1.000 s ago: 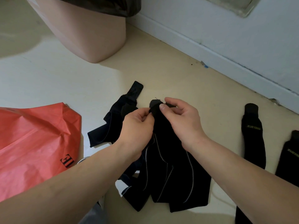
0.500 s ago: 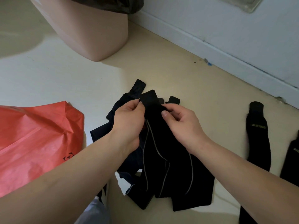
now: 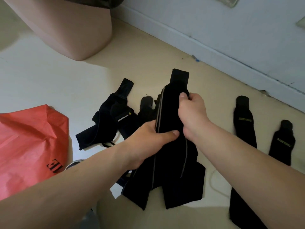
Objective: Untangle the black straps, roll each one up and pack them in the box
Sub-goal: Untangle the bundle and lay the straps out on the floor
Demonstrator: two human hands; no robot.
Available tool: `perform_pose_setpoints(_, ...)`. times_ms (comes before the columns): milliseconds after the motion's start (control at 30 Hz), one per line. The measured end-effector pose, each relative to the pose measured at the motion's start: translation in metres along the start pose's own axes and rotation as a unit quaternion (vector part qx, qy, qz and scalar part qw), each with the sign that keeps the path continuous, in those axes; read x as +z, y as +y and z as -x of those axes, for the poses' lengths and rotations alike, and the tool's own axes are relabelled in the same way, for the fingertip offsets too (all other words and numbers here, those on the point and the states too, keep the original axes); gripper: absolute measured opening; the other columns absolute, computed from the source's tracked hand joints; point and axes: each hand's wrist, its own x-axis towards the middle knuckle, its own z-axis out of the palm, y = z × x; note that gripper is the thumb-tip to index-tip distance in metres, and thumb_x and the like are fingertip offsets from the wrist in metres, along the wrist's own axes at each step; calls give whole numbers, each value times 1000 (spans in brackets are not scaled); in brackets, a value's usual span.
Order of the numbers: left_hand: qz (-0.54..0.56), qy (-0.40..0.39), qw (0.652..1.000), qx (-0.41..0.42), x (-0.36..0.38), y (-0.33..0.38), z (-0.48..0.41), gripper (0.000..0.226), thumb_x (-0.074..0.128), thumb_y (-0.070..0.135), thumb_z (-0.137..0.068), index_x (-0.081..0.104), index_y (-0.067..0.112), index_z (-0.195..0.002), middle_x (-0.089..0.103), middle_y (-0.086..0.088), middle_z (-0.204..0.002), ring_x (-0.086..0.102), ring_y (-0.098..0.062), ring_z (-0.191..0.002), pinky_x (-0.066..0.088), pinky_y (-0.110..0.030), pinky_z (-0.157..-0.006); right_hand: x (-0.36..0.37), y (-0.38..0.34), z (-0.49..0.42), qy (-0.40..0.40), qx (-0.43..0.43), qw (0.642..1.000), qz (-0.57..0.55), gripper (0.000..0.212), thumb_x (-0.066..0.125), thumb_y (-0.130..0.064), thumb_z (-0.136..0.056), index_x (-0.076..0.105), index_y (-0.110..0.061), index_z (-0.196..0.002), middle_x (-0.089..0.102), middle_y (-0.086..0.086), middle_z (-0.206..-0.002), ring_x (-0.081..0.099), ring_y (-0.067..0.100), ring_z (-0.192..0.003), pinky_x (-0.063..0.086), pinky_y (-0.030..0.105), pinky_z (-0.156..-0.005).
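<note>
One strap (image 3: pixel 171 103) was held up over the floor (image 3: pixel 165 52), clear of the rest. It was gripped in both hands: the right hand (image 3: pixel 192 113) was closed round its upper part just below the tab end, and the left hand (image 3: pixel 148 142) was closed on it lower down, thumb across the front. Its lower lengths hung down into the pile (image 3: pixel 161 182), which lay touching the floor between the forearms.

Progress was judged early. No strap was seen rolled. Two straps (image 3: pixel 244 123) lay flat and apart on the right, seemingly already separated. A tangled bunch (image 3: pixel 112 123) lay on the left, still to be freed. No box was in view, so nothing was judged packed.

How many straps made up the held bundle could not be told; black lay on black, with only grey edge lines to part them. The right-hand straps were cut off at the frame's lower edge. A red bag (image 3: pixel 29 142) was cut off at left, and a pink bin (image 3: pixel 72 27) at top. A small metallic thing beside the left forearm could not be identified.
</note>
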Motion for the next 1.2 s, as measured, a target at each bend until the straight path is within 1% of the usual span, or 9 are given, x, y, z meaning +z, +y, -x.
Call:
perform_pose_setpoints(167,-18,-86,996,-17,2,-5,4,24,71,16,-100,74,21,-124,80,-3,-119,75,-22,-114,55,-44,-108,-20,-9,-16,11,85,995,-44,26,57,-34,-108,67,-12,-118,70,12,-114,71,35,-108,60,52,-99)
perform_pose_setpoints(267,-4,-16,1000,-4,2,-9,0,23,71,13,-100,74,18,-122,81,-5,-113,78,-23,-107,58,-46,-104,-23,-5,-18,-85,156,982,-65,37,65,-44,-104,71,-9,-115,77,15,-113,76,35,-101,65,45,-82)
perform_pose_setpoints(400,132,93,987,0,-3,-11,-10,23,68,11,-101,72,15,-124,80,-15,-113,78,-35,-104,61,-57,-97,-20,13,-12,-270,186,944,25,50,61,-55,-102,75,-13,-127,80,11,-119,78,30,-108,62,40,-86)
perform_pose_setpoints(533,219,176,959,20,-17,-5,-18,25,69,7,-100,71,13,-123,79,-18,-112,79,-37,-99,65,-55,-86,-16,35,-2,-298,112,941,116,64,66,-73,-87,76,-23,-124,82,3,-112,79,26,-106,58,47,-103)
perform_pose_setpoints(633,249,203,946,29,-26,2,-18,25,69,5,-99,71,12,-123,80,-17,-110,80,-34,-96,66,-47,-75,-20,48,12,-338,99,923,155,67,57,-82,-90,75,-28,-126,83,-5,-111,78,19,-107,57,43,-102)
perform_pose_setpoints(800,221,90,971,4,-27,-10,-14,31,65,8,-102,68,11,-133,76,-18,-123,76,-35,-111,63,-48,-93,-26,53,25,-294,113,943,110,43,59,-54,-105,75,-19,-123,84,4,-105,81,25,-97,63,45,-96)
perform_pose_setpoints(967,144,1,985,-90,-27,-28,-6,31,68,27,-102,72,16,-130,77,-13,-124,74,-33,-116,60,-45,-97,-20,38,10,-208,184,960,30,52,64,-61,-99,73,-17,-124,82,11,-109,80,34,-98,63,52,-95)
perform_pose_setpoints(1067,151,41,985,-78,-33,-31,-8,27,71,21,-100,73,10,-125,79,-15,-119,77,-32,-109,62,-44,-93,-19,31,3,-200,175,963,48,47,65,-57,-100,74,-17,-124,82,10,-108,80,32,-97,64,48,-91)
perform_pose_setpoints(1200,203,148,968,-3,-34,-31,-16,19,67,13,-103,70,14,-121,79,-15,-115,79,-32,-102,65,-45,-85,-28,30,5,-294,200,929,105,44,54,-53,-104,75,-18,-121,81,1,-99,78,23,-85,62,38,-78)
